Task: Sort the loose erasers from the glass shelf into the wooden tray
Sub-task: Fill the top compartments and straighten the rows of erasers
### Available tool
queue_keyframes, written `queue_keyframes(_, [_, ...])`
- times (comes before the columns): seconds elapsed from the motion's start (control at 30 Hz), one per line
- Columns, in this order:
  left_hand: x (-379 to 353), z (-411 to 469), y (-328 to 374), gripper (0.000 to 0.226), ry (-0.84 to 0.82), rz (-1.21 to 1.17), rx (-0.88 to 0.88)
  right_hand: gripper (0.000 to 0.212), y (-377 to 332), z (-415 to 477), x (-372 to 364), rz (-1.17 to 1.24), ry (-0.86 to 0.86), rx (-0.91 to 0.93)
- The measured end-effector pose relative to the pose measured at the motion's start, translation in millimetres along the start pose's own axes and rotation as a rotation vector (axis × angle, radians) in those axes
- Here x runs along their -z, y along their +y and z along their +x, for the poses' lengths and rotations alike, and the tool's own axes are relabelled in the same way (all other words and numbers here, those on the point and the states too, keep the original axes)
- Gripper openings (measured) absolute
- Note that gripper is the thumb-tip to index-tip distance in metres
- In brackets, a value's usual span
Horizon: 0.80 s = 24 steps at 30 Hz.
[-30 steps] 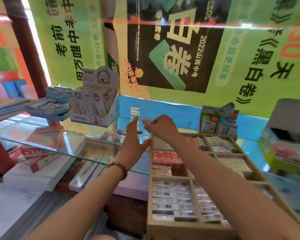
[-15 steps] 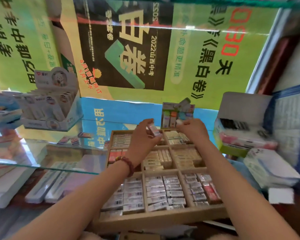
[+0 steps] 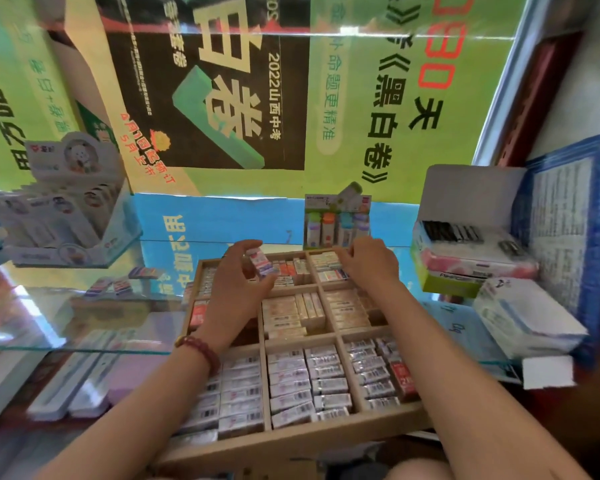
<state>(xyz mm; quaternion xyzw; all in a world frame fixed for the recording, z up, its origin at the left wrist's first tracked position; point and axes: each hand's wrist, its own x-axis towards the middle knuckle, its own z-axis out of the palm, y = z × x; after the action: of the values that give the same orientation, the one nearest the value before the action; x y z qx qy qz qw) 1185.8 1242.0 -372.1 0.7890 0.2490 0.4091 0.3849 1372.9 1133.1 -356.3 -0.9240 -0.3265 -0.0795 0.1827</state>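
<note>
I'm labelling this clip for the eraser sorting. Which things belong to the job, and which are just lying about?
Job: wooden tray, glass shelf, loose erasers on it, eraser pinched in left hand, right hand at the tray's far compartment.
Lying about: white display box, pen box, poster.

Large green paper posters [image 3: 378, 116] printed with black and red Chinese characters cover the back wall, one bearing a black rectangular panel [image 3: 205, 81], and daylight glows through them. A bright blue paper strip [image 3: 222, 220] runs beneath. At the right, a silvery metal frame post [image 3: 504, 81] adjoins a dark red wooden post [image 3: 537, 98].
</note>
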Motion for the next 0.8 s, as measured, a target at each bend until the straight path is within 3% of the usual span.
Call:
queue_keyframes(0.07, [2,0,0,0.046,0.012,0.009,0.019,0.030,5,1,3,0.058,-0.003,-0.006])
queue_keyframes(0.2, [7,0,2,0.047,0.006,-0.019,0.044,0.033,23,2,11,0.485,-0.017,-0.095])
queue_keyframes(0.4, [11,0,12,0.049,-0.008,-0.016,0.050,0.033,28,-7,43,0.689,0.119,-0.099])
queue_keyframes(0.6, [9,-5,60,0.059,-0.192,-0.053,-0.150,0.015,-4,-43,93,0.650,-0.335,0.168])
queue_keyframes(0.8, [4,-9,89,0.067,-0.349,-0.073,-0.327,0.023,-27,-73,75,0.938,-0.344,0.176])
